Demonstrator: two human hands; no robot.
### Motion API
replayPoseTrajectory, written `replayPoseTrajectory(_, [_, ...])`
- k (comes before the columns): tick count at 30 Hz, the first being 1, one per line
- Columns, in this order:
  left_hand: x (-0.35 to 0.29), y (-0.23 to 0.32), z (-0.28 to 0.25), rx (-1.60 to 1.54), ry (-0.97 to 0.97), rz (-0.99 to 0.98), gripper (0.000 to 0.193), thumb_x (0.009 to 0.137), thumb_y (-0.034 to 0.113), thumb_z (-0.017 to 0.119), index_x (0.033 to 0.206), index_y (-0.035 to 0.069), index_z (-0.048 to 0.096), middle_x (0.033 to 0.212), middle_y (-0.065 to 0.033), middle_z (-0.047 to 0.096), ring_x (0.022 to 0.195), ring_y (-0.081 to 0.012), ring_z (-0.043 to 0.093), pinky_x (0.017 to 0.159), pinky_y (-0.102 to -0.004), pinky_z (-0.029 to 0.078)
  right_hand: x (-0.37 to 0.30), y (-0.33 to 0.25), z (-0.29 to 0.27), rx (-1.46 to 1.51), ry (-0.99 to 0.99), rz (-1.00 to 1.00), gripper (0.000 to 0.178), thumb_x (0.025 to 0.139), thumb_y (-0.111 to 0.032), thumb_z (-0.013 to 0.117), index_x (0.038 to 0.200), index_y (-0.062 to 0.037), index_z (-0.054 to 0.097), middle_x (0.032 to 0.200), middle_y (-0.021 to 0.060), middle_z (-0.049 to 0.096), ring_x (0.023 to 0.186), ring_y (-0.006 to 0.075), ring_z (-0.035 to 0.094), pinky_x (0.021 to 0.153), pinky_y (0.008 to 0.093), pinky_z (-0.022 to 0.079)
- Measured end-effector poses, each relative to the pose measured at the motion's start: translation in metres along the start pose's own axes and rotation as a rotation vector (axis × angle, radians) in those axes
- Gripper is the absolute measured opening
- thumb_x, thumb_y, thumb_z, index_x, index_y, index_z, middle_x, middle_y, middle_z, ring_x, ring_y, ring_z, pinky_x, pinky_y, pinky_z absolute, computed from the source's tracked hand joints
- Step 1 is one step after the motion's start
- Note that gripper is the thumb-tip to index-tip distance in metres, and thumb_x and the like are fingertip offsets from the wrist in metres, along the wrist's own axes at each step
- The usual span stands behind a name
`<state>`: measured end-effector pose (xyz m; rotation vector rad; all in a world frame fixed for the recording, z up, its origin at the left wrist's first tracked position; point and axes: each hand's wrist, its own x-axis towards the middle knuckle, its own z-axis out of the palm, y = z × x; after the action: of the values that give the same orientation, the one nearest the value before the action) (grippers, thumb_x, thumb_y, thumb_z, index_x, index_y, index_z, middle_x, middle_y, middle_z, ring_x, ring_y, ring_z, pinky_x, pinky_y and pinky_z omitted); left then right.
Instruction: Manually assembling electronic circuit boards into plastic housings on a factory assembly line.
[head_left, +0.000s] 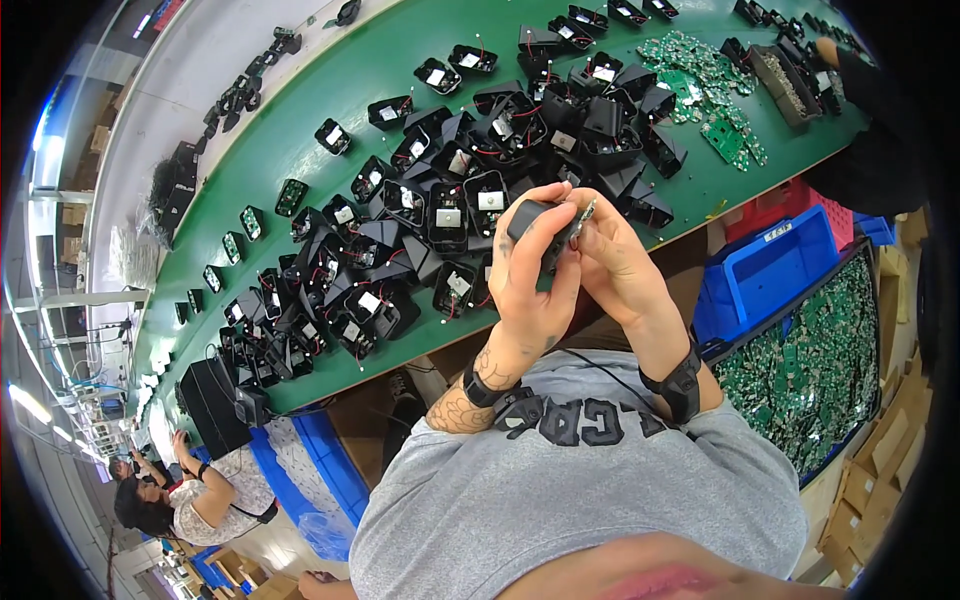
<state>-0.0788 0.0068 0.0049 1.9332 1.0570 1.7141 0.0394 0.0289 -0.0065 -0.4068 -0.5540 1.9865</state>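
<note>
Above the near edge of the green table, my hands are raised together in front of my chest. My left hand [533, 268] is closed around a black plastic housing [527, 217], its fingers wrapped over the top. A small circuit board [586, 218] stands at the housing's right side, pinched by the fingers of my right hand [625, 262]. Whether the board sits inside the housing or just against it, I cannot tell, as my fingers cover the join. Just beyond my hands lies a large heap of open black housings [448, 215], several with white blocks and red wires inside.
Loose green circuit boards [725, 138] are piled at the far right, beside a box of small parts [785, 85]. A blue bin [770, 262] and a large crate of boards [810, 360] stand to my right. Another person [205, 495] works at the left; a dark sleeve [885, 110] shows at the right.
</note>
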Motion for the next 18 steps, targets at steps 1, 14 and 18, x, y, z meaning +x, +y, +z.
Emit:
replayPoseTrajectory(1, [-0.001, 0.001, 0.001, 0.001, -0.001, -0.002, 0.04, 0.083, -0.012, 0.05, 0.121, -0.001, 0.047, 0.123, -0.021, 0.049, 0.113, -0.0327, 0.055, 0.094, -0.0377, 0.045, -0.001, 0.0, -0.001, -0.002, -0.013, 0.007, 0.035, 0.084, -0.013, 0.069, 0.111, -0.007, 0.048, 0.102, 0.0, 0.054, 0.097, 0.0094, 0.053, 0.087, 0.0274, 0.044])
replayPoseTrajectory(14, [-0.007, 0.007, 0.004, -0.016, 0.037, 0.038, 0.042, 0.083, -0.012, 0.049, 0.123, -0.001, 0.044, 0.128, -0.0233, 0.045, 0.116, -0.0343, 0.053, 0.097, -0.0398, 0.043, -0.006, -0.003, -0.001, -0.026, -0.073, -0.003, 0.037, 0.082, -0.011, 0.07, 0.112, -0.0062, 0.05, 0.106, 0.0005, 0.055, 0.097, 0.0095, 0.054, 0.083, 0.0256, 0.046])
replayPoseTrajectory(18, [-0.004, 0.003, 0.012, -0.035, 0.163, 0.019, 0.038, 0.076, -0.009, 0.057, 0.114, 0.0, 0.055, 0.117, -0.024, 0.055, 0.105, -0.0345, 0.056, 0.091, -0.0392, 0.045, -0.004, -0.004, -0.001, -0.019, -0.083, 0.017, 0.038, 0.082, -0.01, 0.07, 0.114, -0.0061, 0.05, 0.107, 0.0009, 0.055, 0.097, 0.0095, 0.054, 0.083, 0.0258, 0.046])
